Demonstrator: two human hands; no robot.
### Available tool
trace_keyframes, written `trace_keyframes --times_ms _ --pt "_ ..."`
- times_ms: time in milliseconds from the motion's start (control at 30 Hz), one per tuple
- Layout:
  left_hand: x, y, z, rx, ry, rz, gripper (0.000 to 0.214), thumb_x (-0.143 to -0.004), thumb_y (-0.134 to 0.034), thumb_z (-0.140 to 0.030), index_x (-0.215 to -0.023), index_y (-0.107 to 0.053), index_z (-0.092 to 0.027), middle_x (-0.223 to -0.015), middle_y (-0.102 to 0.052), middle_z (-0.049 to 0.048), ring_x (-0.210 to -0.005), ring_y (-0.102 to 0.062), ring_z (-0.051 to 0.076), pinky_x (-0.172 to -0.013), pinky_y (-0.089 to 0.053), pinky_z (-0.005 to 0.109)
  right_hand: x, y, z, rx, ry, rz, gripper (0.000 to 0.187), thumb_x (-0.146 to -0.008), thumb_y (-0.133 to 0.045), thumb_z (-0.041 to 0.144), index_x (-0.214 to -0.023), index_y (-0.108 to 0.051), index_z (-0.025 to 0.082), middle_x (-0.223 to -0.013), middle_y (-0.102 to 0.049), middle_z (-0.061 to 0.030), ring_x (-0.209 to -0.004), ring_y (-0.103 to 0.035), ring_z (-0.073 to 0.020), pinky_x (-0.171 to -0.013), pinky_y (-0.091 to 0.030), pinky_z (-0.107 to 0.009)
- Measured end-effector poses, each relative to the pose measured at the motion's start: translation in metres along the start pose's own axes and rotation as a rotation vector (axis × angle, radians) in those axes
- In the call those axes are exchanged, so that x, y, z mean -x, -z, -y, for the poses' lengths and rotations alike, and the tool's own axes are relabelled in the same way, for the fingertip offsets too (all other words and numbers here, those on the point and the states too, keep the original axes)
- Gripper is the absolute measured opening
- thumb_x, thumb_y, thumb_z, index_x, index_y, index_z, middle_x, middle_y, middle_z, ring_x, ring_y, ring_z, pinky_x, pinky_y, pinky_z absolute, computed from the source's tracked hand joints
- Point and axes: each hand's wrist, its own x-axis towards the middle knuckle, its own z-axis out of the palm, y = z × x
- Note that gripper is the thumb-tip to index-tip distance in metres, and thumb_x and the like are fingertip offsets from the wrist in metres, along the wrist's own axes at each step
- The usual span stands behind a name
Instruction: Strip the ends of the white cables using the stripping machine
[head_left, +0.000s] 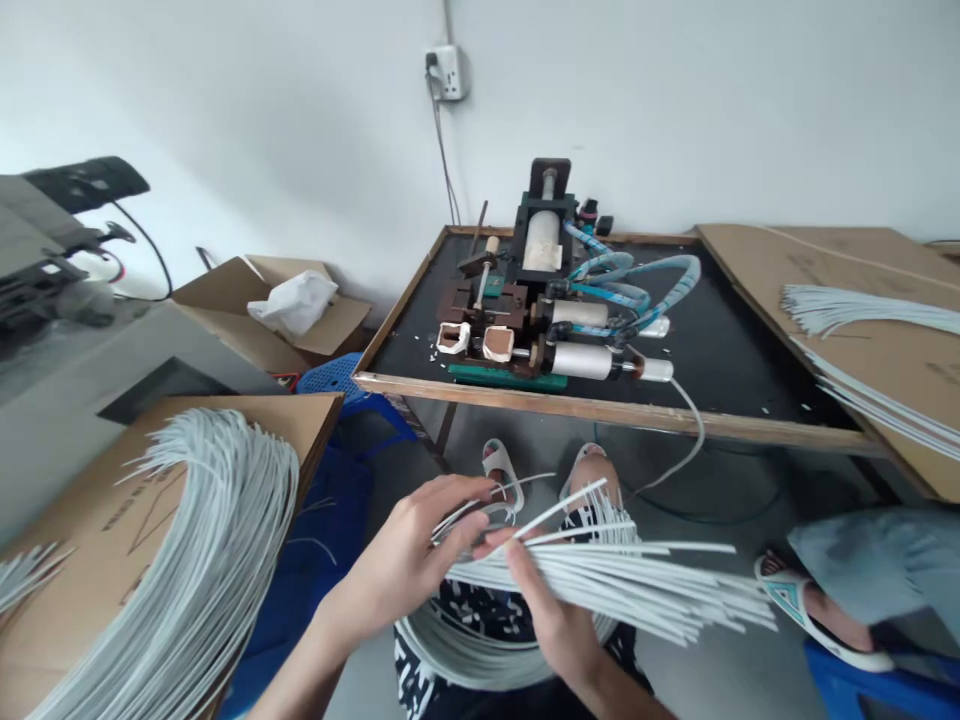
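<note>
A bundle of thin white wires (637, 585) fans out to the right above my lap, its cut ends loose. My right hand (551, 610) is closed around this bundle, thumb on top. Beside it, my left hand (416, 555) is curled with thumb and fingers pinched on a few of the wires, some of which bend up between the two hands. The rest of the wires hang as a looped coil (480, 655) across my lap. The left palm and part of the grip are hidden.
A pneumatic machine (544, 290) with blue hoses stands on the black table (735, 370) ahead. More wires (232, 510) lie on cardboard at left, and others (870, 310) at right. An open carton (240, 300) sits behind left. Another person's leg (877, 560) is at right.
</note>
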Motion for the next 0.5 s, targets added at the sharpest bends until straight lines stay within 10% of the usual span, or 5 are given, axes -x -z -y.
trace_keyframes --times_ms 267,500 --pt "-0.018 -0.040 -0.024 0.150 -0.086 0.155 0.042 -0.103 -0.052 -0.039 -0.142 -0.062 -0.026 -0.140 -0.068 0.0105 -0.126 -0.064 0.030 -0.107 -0.049 0.036 -0.011 0.037 0.003 -0.215 -0.079 0.110 0.018 -0.100 -0.057 0.034 -0.102 -0.075 0.029 -0.097 -0.081 0.0022 -0.093 -0.077 -0.0166 -0.092 -0.062 -0.027" --pt "-0.057 -0.070 -0.065 0.318 -0.092 0.188 0.030 -0.101 -0.057 -0.037 -0.104 -0.082 -0.021 -0.103 -0.077 0.0115 -0.094 -0.070 0.025 -0.086 -0.055 0.031 0.016 0.073 -0.021 0.270 0.127 -0.136 0.024 -0.097 -0.064 0.034 -0.118 -0.076 0.037 -0.112 -0.080 0.0017 -0.111 -0.072 -0.0204 -0.114 -0.048 -0.034"
